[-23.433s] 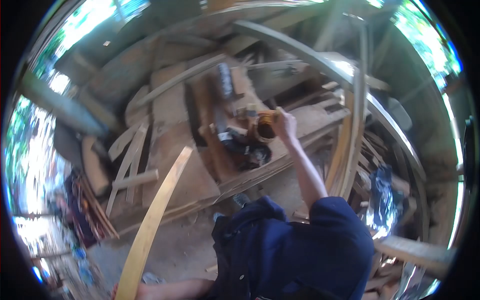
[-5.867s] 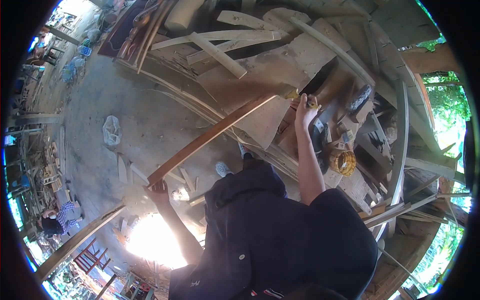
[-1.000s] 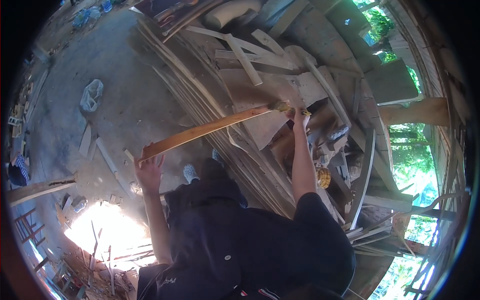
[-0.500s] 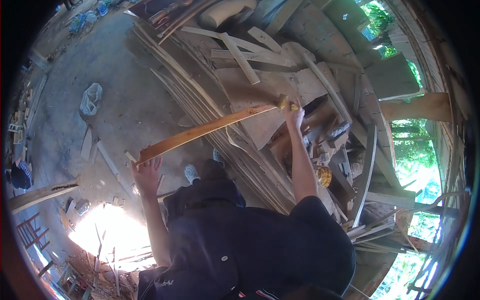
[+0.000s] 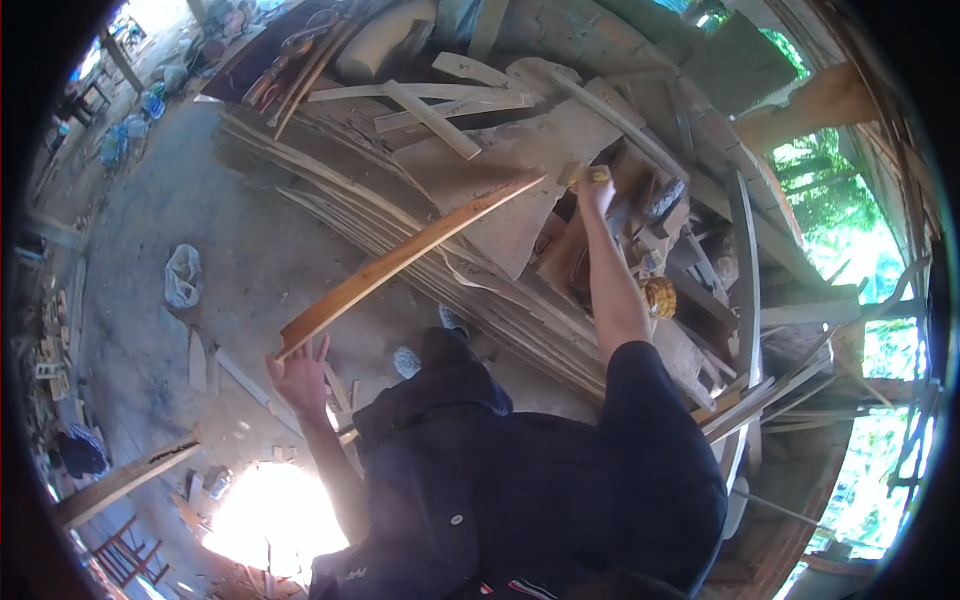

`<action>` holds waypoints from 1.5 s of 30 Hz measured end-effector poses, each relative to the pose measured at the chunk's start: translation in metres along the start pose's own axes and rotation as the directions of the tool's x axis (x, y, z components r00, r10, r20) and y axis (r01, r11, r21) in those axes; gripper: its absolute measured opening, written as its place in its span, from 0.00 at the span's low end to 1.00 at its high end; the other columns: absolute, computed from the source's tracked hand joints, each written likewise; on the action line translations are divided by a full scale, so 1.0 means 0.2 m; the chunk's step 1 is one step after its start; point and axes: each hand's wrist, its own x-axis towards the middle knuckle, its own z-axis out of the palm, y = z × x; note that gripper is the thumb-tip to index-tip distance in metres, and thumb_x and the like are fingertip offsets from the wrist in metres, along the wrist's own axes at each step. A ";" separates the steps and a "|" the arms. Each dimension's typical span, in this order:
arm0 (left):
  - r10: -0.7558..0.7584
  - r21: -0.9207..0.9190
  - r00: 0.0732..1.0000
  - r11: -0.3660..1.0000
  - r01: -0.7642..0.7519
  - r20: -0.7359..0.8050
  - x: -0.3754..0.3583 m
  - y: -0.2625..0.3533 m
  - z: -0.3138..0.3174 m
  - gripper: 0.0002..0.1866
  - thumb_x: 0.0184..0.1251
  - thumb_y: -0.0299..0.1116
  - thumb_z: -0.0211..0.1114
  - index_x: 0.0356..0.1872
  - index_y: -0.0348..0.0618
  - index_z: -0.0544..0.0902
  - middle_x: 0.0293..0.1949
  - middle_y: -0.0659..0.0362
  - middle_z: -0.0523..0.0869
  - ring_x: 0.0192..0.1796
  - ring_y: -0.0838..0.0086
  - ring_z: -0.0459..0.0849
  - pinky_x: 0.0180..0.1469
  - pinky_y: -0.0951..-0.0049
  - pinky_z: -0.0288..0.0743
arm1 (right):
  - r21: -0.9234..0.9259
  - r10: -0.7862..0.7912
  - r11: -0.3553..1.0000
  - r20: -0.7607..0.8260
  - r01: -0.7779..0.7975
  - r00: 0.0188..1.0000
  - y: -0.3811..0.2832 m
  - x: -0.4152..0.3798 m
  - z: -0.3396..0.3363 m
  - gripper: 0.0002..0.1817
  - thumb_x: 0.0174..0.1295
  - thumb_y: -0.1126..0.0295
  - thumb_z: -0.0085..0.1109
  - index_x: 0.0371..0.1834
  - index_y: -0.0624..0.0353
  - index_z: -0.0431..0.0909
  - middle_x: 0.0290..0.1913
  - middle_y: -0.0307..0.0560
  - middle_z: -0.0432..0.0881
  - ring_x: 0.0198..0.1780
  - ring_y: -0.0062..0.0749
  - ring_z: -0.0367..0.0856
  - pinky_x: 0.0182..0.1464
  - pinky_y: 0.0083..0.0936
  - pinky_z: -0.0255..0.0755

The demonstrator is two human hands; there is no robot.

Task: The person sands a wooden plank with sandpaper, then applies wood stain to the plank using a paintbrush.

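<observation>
A long, slightly curved wooden slat (image 5: 405, 258) slants from lower left to upper right, its far end resting on a flat board (image 5: 500, 180) on the timber pile. My left hand (image 5: 300, 378) supports the slat's near end, palm against it and fingers spread. My right hand (image 5: 596, 187) reaches out over the pile, closed on a small brush with a yellow handle (image 5: 585, 174), just right of the slat's far end.
Stacked planks and offcuts (image 5: 420, 110) cover the pile ahead. A small yellow container (image 5: 659, 296) sits among tools on the right. Curved rails (image 5: 745, 290) lean at the right. A white bag (image 5: 183, 276) and scraps lie on the concrete floor at the left.
The view has swung, so the pile sits more to the upper right. My right hand with the brush has drawn slightly away from the slat's far end. My left hand still supports the near end.
</observation>
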 end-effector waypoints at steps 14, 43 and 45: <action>0.205 0.558 0.977 0.818 -0.135 -0.063 0.10 0.00 -0.06 0.43 0.74 0.69 0.54 0.75 0.44 0.62 0.71 0.48 0.70 0.71 0.52 0.74 0.73 0.52 0.69 | -0.410 -0.030 0.864 -0.621 -0.292 0.783 -0.27 -0.38 -1.44 0.21 0.68 0.51 0.66 0.43 0.61 0.80 0.37 0.61 0.89 0.43 0.60 0.89 0.44 0.52 0.79; 0.315 0.809 0.913 0.446 -0.383 0.259 -0.11 -0.04 0.26 0.36 0.82 0.55 0.53 0.67 0.25 0.67 0.62 0.42 0.80 0.62 0.55 0.83 0.69 0.59 0.77 | -0.691 0.166 0.685 -0.161 -0.231 0.973 0.44 -0.40 -1.58 0.19 0.64 0.52 0.64 0.42 0.59 0.84 0.40 0.64 0.88 0.46 0.62 0.87 0.51 0.50 0.79; 0.329 0.798 0.911 0.464 -0.384 0.247 -0.11 -0.05 0.27 0.36 0.83 0.54 0.52 0.69 0.25 0.65 0.64 0.41 0.78 0.63 0.56 0.81 0.68 0.58 0.77 | -0.655 0.212 0.681 -0.252 -0.327 0.944 0.34 -0.40 -1.57 0.19 0.64 0.52 0.64 0.42 0.58 0.84 0.39 0.63 0.88 0.45 0.62 0.87 0.50 0.50 0.80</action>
